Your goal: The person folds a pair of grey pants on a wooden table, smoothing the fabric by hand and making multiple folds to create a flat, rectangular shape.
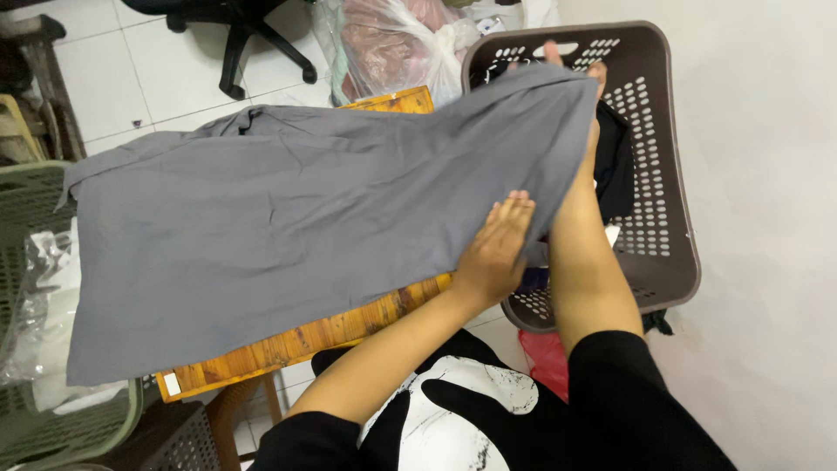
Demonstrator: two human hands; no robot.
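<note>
A large grey garment (288, 227) lies spread over a small wooden table (305, 336). My left hand (499, 240) presses flat on the garment's near right part, fingers together and extended. My right hand (586, 74) reaches far forward and grips the garment's far right edge above a brown perforated laundry basket (667, 201); only its fingertips show past the cloth. Dark clothes (615, 161) lie inside the basket.
A plastic bag of clothes (392, 44) sits behind the table. The base of an office chair (244, 44) stands on the white tiles. A green plastic basket (35, 262) with clear plastic is at the left. A white wall is on the right.
</note>
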